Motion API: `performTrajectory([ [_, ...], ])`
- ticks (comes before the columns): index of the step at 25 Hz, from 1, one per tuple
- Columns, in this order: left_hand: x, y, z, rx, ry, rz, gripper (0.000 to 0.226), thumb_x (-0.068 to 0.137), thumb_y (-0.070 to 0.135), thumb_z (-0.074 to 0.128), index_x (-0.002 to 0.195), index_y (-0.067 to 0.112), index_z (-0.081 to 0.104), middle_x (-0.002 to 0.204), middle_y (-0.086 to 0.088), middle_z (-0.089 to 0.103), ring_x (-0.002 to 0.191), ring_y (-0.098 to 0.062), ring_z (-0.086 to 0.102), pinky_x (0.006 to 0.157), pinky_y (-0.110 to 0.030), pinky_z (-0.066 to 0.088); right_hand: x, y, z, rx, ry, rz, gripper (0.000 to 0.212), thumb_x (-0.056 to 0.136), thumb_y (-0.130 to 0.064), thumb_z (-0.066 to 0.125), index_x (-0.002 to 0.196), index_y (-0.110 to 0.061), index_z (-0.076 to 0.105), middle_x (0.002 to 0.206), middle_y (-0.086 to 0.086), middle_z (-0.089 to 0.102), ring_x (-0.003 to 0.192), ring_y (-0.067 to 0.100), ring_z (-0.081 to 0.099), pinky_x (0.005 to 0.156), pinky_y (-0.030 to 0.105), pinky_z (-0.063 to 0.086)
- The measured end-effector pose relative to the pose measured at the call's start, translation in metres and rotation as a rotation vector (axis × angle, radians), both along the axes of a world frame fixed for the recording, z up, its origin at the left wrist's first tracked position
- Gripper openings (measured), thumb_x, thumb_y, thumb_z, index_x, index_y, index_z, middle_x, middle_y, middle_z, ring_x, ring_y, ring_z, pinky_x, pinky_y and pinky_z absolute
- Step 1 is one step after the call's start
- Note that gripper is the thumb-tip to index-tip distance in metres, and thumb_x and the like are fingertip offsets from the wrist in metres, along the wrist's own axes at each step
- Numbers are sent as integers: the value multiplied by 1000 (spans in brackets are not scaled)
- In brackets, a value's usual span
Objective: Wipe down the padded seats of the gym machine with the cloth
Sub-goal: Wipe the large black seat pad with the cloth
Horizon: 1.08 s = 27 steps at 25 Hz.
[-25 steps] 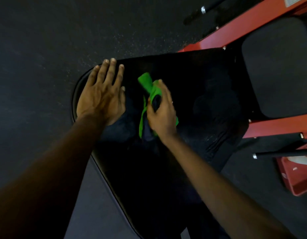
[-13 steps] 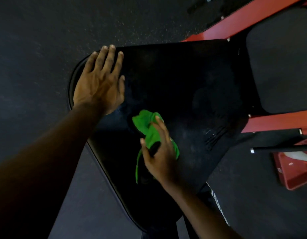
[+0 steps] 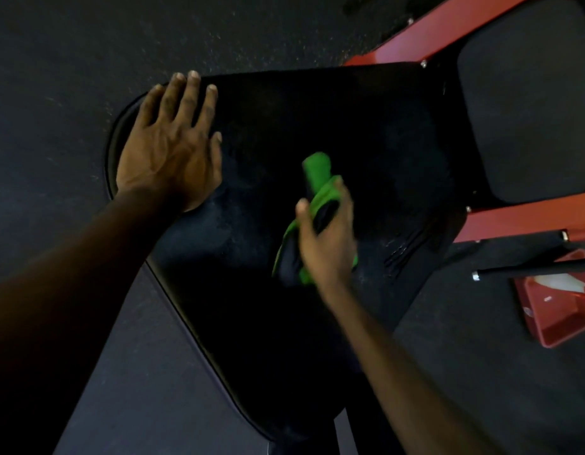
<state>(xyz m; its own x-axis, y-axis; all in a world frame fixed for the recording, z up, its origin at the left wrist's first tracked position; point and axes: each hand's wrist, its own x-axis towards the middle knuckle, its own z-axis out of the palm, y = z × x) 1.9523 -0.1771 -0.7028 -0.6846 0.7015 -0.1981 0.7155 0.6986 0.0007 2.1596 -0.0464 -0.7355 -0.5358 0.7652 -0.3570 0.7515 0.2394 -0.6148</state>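
Note:
A black padded seat [image 3: 366, 126] fills the middle of the head view, wide at the top and narrowing toward me. My left hand [image 3: 168, 149] lies flat on its far left corner, fingers spread, holding nothing. My right hand [image 3: 327, 238] is closed on a green cloth [image 3: 317, 178] and presses it onto the middle of the seat; the cloth sticks out past my fingers and hangs below my palm. A second dark pad [image 3: 527, 103] sits at the upper right inside the red frame [image 3: 521, 221].
Dark speckled rubber floor surrounds the seat. A black bar with a metal tip [image 3: 531, 267] crosses at the right. Below it lies a red tray-like part [image 3: 560, 300] with something white in it. Scuff marks show on the seat's right edge [image 3: 406, 247].
My right hand with the cloth swept toward me over the seat, then back away and slightly right. My left hand stayed flat on the far left corner.

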Motion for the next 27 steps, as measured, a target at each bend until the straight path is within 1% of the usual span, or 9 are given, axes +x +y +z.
performTrajectory([
  [2,-1,0,0,-4,5,-2,63,106,35,28,160,5,17,166,-22,17,155,-35,14,126,-48,12,36,-36,20,-48,130,200,64,96,-38,64,153,-20,38,163,-8,35,147,5,37,116,21,34],
  [5,-1,0,0,-2,-2,-9,63,107,36,27,160,5,17,166,-22,16,155,-35,14,126,-48,11,15,8,-9,-17,157,158,55,97,-22,64,148,-14,45,157,-1,45,143,12,44,117,35,39],
  [8,0,-1,0,-18,5,-7,63,107,38,24,161,6,15,167,-21,14,155,-34,12,126,-47,10,-39,61,-39,7,-19,-79,59,96,-28,64,150,-14,44,153,1,48,134,23,52,106,44,47],
  [11,-1,-1,1,-21,-13,-5,63,107,37,24,161,6,15,167,-21,14,155,-34,11,126,-47,10,-59,51,-28,23,-64,-139,69,96,-47,62,154,-18,39,156,-1,43,135,25,52,103,46,48],
  [13,-1,0,3,-16,-18,2,63,106,37,26,160,5,17,167,-21,16,155,-35,13,126,-48,11,-36,-2,4,-22,61,-19,72,95,-51,62,155,-20,37,160,-5,39,141,19,47,110,37,45],
  [15,-1,0,4,-20,-25,4,64,106,37,26,160,5,17,167,-21,16,155,-35,13,126,-48,11,16,-61,35,-44,194,236,66,93,-33,68,152,-19,40,162,-4,37,147,14,39,117,30,37],
  [18,-1,1,4,-30,-35,5,64,106,39,22,161,7,14,168,-20,13,156,-33,10,127,-46,9,57,-43,19,-38,237,335,66,88,-7,67,149,-17,44,160,-2,40,149,15,37,120,41,36],
  [23,-2,0,2,-38,-26,5,65,107,41,18,161,8,12,168,-18,11,156,-31,8,127,-45,7,-9,69,-42,-3,-103,-260,63,97,-31,64,153,-13,40,155,5,45,137,29,50,108,40,44],
  [27,-1,1,4,-45,-36,11,64,106,39,19,161,5,13,168,-20,11,156,-32,9,127,-46,8,-3,1,-4,9,15,-131,70,96,-49,62,155,-22,37,159,-5,40,141,20,47,108,34,42],
])
